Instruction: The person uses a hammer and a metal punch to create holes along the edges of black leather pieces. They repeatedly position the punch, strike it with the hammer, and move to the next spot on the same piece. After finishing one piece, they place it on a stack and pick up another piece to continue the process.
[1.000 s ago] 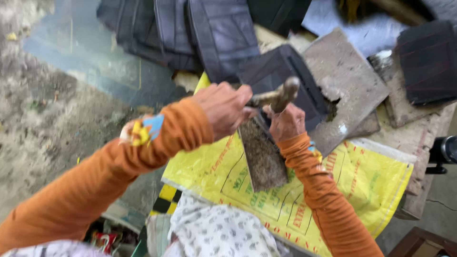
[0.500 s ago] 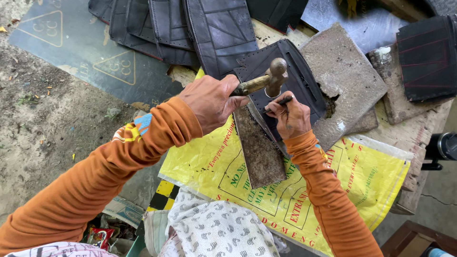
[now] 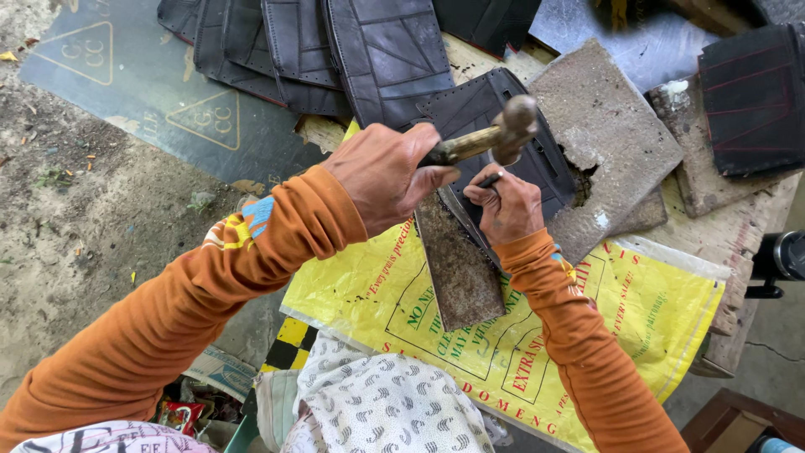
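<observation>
Left hand gripped a wooden-handled metal hammer while right hand pinched a thin dark punch upright on a black stitched leather piece.

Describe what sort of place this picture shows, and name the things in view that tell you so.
Probably a makeshift outdoor leather or rubber workshop: a left hand swings a hammer over a dark stitched panel, more cut panels are piled nearby, and bare dirt ground lies alongside.
</observation>
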